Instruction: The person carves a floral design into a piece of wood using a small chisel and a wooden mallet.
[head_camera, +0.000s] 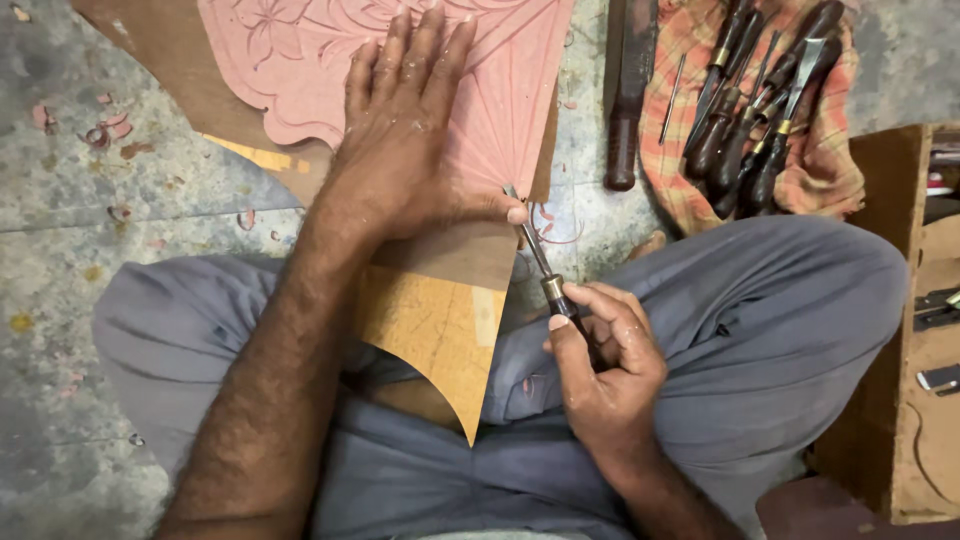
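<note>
Pink curled shavings (100, 130) lie scattered on the mottled grey stone floor (130, 200) at 9 to 10 o'clock.

The pink flat carving panel with incised flower and fan-ray relief (300, 60) occupies 11 to 12 o'clock. Its lower edge is scalloped. It rests on a brown thin board with a yellow-ochre curved point (440, 320), which extends down across the seated person's grey trousers (760, 320) toward 6 o'clock.

The left hand (410, 130) lies flat on the panel, palm down, fingers spread and pointing to 12 o'clock. It grasps nothing; the thumb tip presses against the blade of the tool at the panel's lower right edge.

The narrow steel carving chisel with brass ferrule and dark wooden handle (545, 275) runs diagonally from the panel edge near centre toward 5 o'clock. Its tip meets the fan-ray area of the panel, just beside the left thumb.

The right hand (600, 360) is clenched around the chisel handle, below and at 5 o'clock from the blade tip, over the right thigh.

At 1 o'clock a dark long wooden mallet-like handle (628, 100) lies on the floor. Just right of it, an orange checked cloth (830, 170) carries a bundle of dark-handled carving chisels (750, 110), tips pointing to 12 o'clock.

At 3 to 4 o'clock stands a brown open wooden box (890, 300); small metal tools (938, 305) lie inside, not clearly identifiable.
</note>
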